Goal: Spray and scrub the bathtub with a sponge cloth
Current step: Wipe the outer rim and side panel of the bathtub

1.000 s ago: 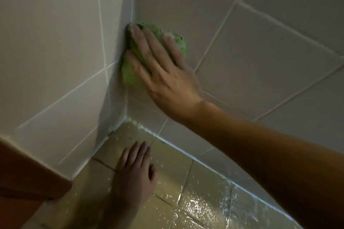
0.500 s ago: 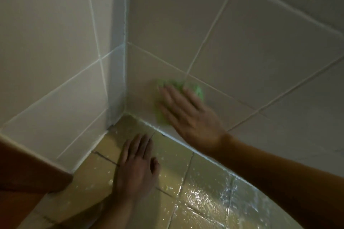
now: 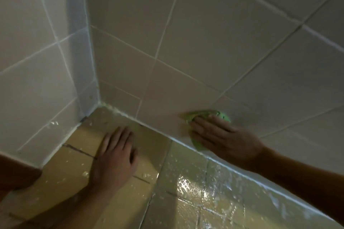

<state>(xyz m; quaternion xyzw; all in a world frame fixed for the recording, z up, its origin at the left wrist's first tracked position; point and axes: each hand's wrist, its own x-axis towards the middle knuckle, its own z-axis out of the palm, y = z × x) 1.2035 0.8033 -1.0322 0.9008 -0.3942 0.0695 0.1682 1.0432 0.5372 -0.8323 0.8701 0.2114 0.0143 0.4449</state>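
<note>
My right hand [image 3: 223, 137] presses a green sponge cloth [image 3: 221, 114] flat against the white tiled wall [image 3: 204, 52], low down, just above the seam with the floor. The fingers cover most of the cloth; only its upper and lower edges show. My left hand [image 3: 115, 154] lies palm-down, fingers together, on the wet yellowish tiled floor [image 3: 186, 201] near the corner and holds nothing. No spray bottle is in view.
Two white tiled walls meet in a corner [image 3: 98, 98] at left centre. The floor tiles carry water drops and foam flecks and shine at lower right. A brown edge [image 3: 16, 173] juts in at the far left.
My right hand slid the green cloth from high in the corner down and to the right along the wall to just above the floor. My left hand stayed planted on the floor.
</note>
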